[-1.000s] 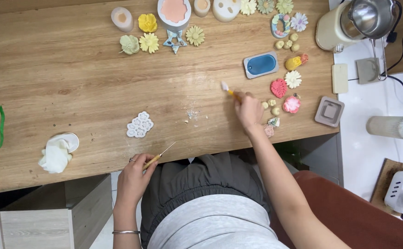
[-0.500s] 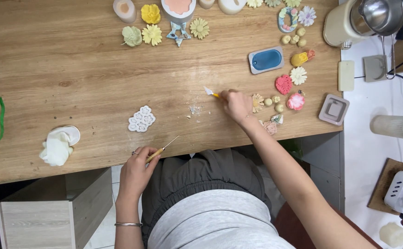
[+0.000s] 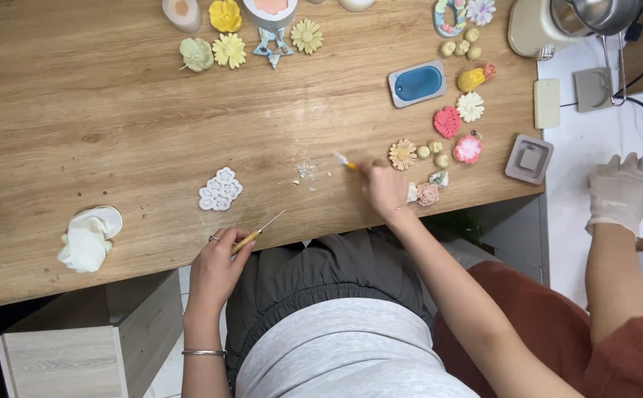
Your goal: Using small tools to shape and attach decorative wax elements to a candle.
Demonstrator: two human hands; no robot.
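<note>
Left hand: the left hand [image 3: 217, 267] sat at the near edge of the bench [image 3: 100, 125], fingers closed around a thin pointed tool [image 3: 257, 232] with a yellowish handle, its metal tip angled up over the wood.
Right hand: the right hand [image 3: 385, 189] rested on the bench, fingers pinched around a small brush [image 3: 345, 162] whose pale bristles pointed left.
Crumbs: a scatter of white crumbs [image 3: 307, 171] lay just left of the brush tip.
White mould: a white flower-shaped mould [image 3: 220, 189] lay flat between the two hands, apart from both.
Small pieces: a tan daisy [image 3: 402, 154], a pink flower [image 3: 427, 194] and a few pale balls sat just beside the right hand; a red piece [image 3: 447, 121] and a white daisy [image 3: 471, 107] lay farther back.
Blue mould: a blue rectangular mould [image 3: 417, 83] lay beyond them.
Far row: yellow and green flowers [image 3: 229, 50] and a star cutter [image 3: 273, 46] lined the far edge.
Cloth: a crumpled white cloth [image 3: 87, 239] lay at the left.
Other person: a gloved hand [image 3: 617, 191] showed at the right, off the bench.
</note>
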